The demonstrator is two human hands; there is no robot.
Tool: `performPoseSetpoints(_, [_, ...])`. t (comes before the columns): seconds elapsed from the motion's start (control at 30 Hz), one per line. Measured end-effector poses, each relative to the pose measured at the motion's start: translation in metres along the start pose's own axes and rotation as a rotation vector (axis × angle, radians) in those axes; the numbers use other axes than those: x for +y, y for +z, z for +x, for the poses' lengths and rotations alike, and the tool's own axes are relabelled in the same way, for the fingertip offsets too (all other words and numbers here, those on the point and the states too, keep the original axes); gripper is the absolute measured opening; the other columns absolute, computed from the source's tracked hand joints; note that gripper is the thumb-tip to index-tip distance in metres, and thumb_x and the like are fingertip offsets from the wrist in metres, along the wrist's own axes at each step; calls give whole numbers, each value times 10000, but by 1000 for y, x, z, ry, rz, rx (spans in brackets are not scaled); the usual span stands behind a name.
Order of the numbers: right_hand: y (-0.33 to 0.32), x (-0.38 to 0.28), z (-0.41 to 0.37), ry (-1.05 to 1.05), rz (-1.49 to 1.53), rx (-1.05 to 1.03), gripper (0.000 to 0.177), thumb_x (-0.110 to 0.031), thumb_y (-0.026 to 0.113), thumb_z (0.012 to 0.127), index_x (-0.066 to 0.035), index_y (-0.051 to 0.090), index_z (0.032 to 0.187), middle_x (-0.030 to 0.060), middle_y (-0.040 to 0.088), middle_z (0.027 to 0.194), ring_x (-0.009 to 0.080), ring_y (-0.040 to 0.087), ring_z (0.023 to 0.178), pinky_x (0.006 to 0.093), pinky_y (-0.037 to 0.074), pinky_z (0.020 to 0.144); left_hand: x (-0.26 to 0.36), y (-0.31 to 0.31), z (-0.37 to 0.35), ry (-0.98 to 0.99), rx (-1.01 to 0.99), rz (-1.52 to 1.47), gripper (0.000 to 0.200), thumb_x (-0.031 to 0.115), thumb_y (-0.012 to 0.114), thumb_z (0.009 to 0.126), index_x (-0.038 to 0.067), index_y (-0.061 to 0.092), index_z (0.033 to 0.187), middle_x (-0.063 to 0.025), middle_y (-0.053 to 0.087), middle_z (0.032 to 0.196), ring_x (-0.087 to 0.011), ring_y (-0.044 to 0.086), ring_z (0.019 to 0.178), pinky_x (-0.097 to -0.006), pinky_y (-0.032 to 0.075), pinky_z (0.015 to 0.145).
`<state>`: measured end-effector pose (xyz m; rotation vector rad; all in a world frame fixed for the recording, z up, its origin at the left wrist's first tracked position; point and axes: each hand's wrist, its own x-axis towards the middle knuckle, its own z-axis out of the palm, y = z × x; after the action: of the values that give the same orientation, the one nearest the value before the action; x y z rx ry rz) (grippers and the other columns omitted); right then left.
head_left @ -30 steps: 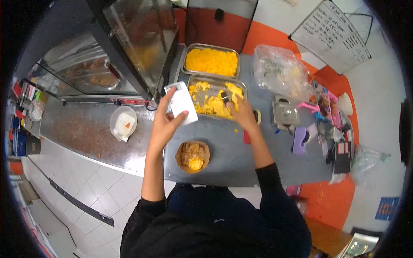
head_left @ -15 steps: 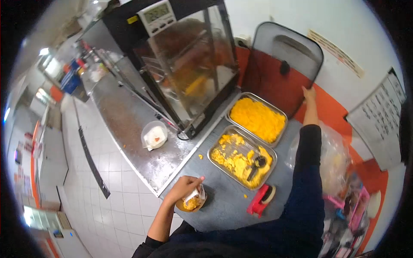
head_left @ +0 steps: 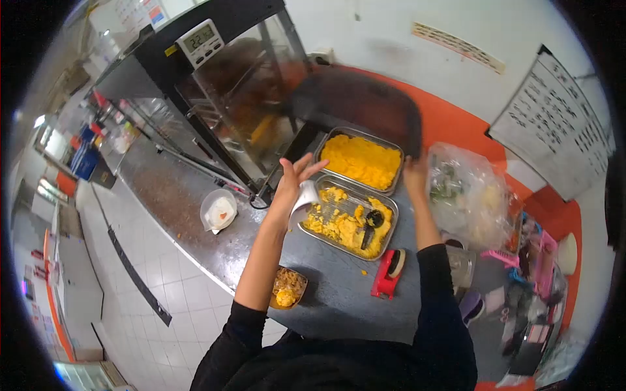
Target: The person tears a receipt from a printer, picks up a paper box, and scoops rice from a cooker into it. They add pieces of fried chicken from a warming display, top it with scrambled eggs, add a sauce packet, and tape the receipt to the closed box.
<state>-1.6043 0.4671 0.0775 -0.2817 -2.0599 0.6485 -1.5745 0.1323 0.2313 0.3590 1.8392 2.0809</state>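
My left hand [head_left: 291, 182] is raised over the near left edge of the egg tray, several fingers spread. A small white cup-like piece [head_left: 305, 199] is tucked against its palm. My right hand [head_left: 416, 174], blurred, is at the right edge of a dark see-through panel [head_left: 365, 98] with a black rim, also blurred. The panel leans over the back of a metal tray of yellow scrambled egg [head_left: 365, 159]. In front is a second tray [head_left: 313, 233], partly filled with egg, with a black spoon [head_left: 370, 227] lying in it. A brown paper bowl of food [head_left: 288, 288] stands below my left forearm.
A red tape dispenser [head_left: 388, 274] lies near the trays. A glass-sided warming cabinet [head_left: 235, 98] stands at the back left. Beside it is a clear bowl with white contents [head_left: 219, 211]. Plastic bags [head_left: 466, 195] and a pink basket [head_left: 546, 260] are on the right.
My left hand has risen from the paper bowl to the trays, carrying the white piece. The dark panel has swung left and down with my right hand. The camera view has shifted.
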Motion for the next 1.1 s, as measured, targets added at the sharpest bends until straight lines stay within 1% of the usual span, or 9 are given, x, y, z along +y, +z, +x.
performPoseSetpoints(0.07, [-34, -28, -24, -144, 91, -141, 486, -6, 523, 799, 77, 402, 1262, 286, 524, 1127, 445, 478, 1088, 421, 413, 919, 12, 27, 2, -108, 61, -209, 893, 685, 228, 880, -84, 401, 1300, -131, 635, 1114, -24, 352, 362, -165, 227, 308])
performPoseSetpoints(0.2, [-99, -55, -75, 496, -149, -756, 400, -150, 470, 887, 81, 451, 1213, 285, 575, 1050, 449, 542, 978, 449, 407, 896, -24, 23, -11, -250, 8, -183, 622, 483, 391, 955, -86, 589, 1110, -26, 568, 572, -30, 276, 327, -194, 229, 315])
performPoseSetpoints(0.3, [-101, -20, -127, 518, -477, -1053, 457, -300, 361, 934, 73, 544, 1123, 269, 621, 999, 426, 584, 906, 472, 409, 890, -37, 20, -26, -292, 9, -253, 605, 470, 413, 953, -87, 587, 1111, 29, 444, 485, -34, 262, 323, -192, 217, 313])
performPoseSetpoints(0.37, [-80, 13, -152, 620, 13, -1413, 631, -454, 295, 930, 88, 610, 1003, 257, 645, 955, 394, 609, 886, 522, 403, 897, -48, 4, -35, -334, -76, -230, 598, 460, 412, 956, -90, 582, 1118, 47, 385, 456, -39, 253, 320, -198, 212, 312])
performPoseSetpoints(0.47, [-9, 103, -202, 268, -123, -1433, 520, -430, 469, 891, 57, 625, 988, 234, 664, 866, 359, 614, 919, 619, 385, 861, -83, -16, -44, -509, -29, -233, 541, 453, 381, 967, -36, 609, 1009, 49, 335, 442, -53, 244, 327, -212, 202, 319])
performPoseSetpoints(0.57, [-33, 17, -154, 149, -425, -1676, 389, -339, 641, 805, -45, 634, 1060, 207, 659, 973, 363, 605, 972, 680, 318, 888, -124, -32, -56, -533, -80, -374, 496, 484, 436, 938, 12, 577, 879, 39, 326, 459, -65, 245, 340, -222, 190, 318])
performPoseSetpoints(0.8, [-31, 17, -176, 744, -315, -1117, 403, -332, 550, 852, -135, 577, 1202, 185, 581, 1182, 392, 474, 1188, 643, 149, 1036, -190, -47, -67, -714, 24, -547, 319, 409, 478, 940, 113, 457, 823, 14, 389, 587, -61, 268, 390, -216, 179, 342])
performPoseSetpoints(0.93, [-85, -51, -156, 635, -451, -1009, 423, -353, 448, 892, -80, 564, 1193, 180, 601, 1146, 386, 501, 1154, 633, 88, 1054, -223, -42, -67, -790, 99, -569, 394, 458, 504, 912, 76, 433, 850, 39, 326, 533, -55, 255, 381, -219, 165, 335])
performPoseSetpoints(1.1, [-132, -70, -121, 508, 90, -332, 242, -190, 497, 888, -37, 615, 1035, 217, 618, 1042, 361, 583, 998, 444, 424, 899, -185, -19, -89, -684, 121, -407, 228, 361, 423, 924, 144, 374, 875, -3, 373, 644, -80, 305, 426, -221, 178, 349])
